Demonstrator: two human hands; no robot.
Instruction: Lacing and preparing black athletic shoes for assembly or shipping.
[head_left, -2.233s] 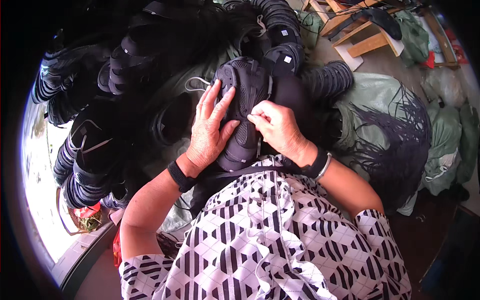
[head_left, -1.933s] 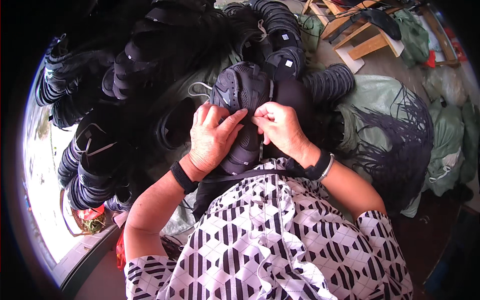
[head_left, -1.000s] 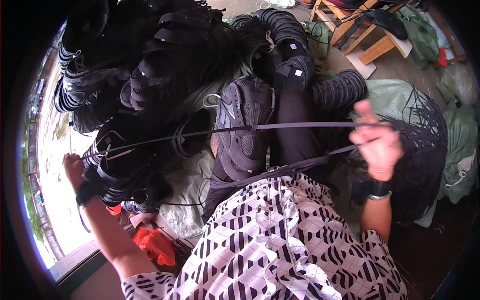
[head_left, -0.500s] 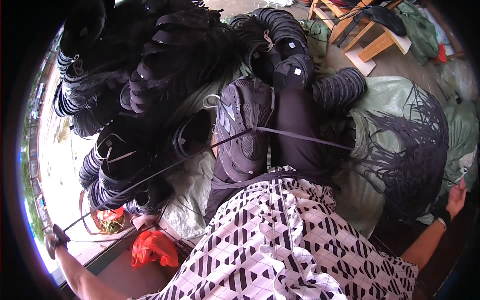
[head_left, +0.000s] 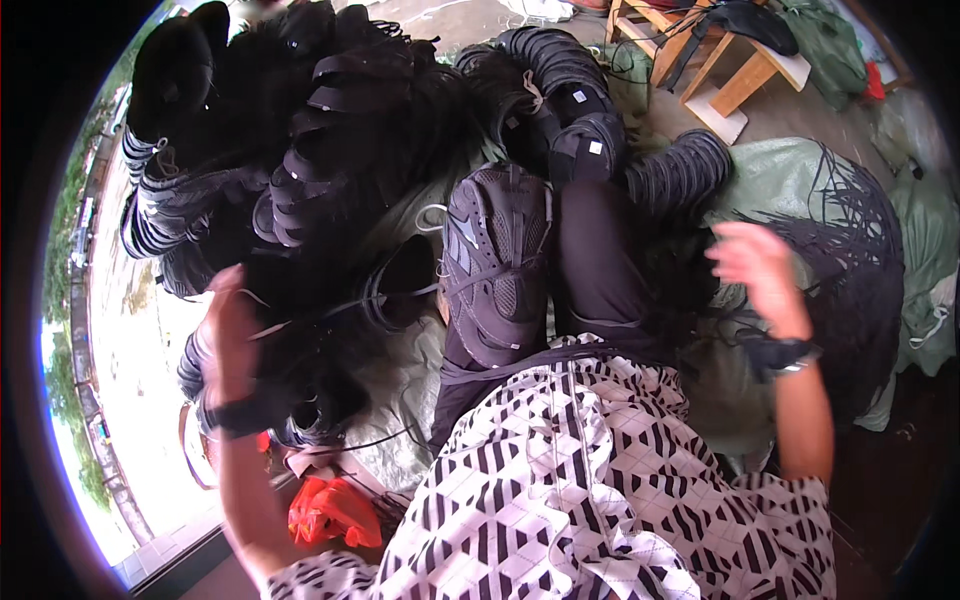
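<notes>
A black mesh shoe upper (head_left: 495, 260) rests on my left thigh, its toe end toward me. A dark flat lace (head_left: 400, 294) crosses it and runs out leftward toward my left hand (head_left: 230, 335). That hand is raised beside the stacked uppers, its fingers smeared by motion, so whether the lace is in them cannot be told. My right hand (head_left: 762, 272) is up to the right of my knee, blurred, its fingers apart and nothing visible in them. Beside it lies a bundle of dark laces (head_left: 850, 270) on a pale green sack (head_left: 770, 180).
Large piles of black shoe uppers (head_left: 340, 130) stand ahead and to the left, with more stacked uppers (head_left: 680, 168) beyond my right knee. A wooden stool (head_left: 745, 85) is at the far right. Red plastic bags (head_left: 335, 512) lie by my left forearm.
Both hands have come inward from wide apart, the left rising rightward, the right rising leftward. The lace, stretched taut to both sides before, now lies slacker across the shoe upper.
</notes>
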